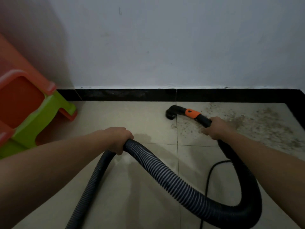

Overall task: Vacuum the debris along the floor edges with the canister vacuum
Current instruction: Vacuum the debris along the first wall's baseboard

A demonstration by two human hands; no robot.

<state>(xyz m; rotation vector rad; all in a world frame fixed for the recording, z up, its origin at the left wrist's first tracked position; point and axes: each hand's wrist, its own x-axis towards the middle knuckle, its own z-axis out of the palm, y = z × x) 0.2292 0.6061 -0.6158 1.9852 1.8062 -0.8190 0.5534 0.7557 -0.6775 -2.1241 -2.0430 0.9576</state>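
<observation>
Hose (165,172) is gripped by the left hand (121,138); wand handle (203,119) is clasped by the nearer right hand (216,128); nozzle (170,113) is seen on tile, left of the debris (250,123), which is spread rightward along the baseboard (132,95) toward the corner.

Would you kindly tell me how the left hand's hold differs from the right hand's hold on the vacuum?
The left hand grips the ribbed hose mid-length; the right hand grips the smooth end behind the orange collar. The left hand is over cleaner tile, the right hand over debris. Both curl round the hose.
</observation>
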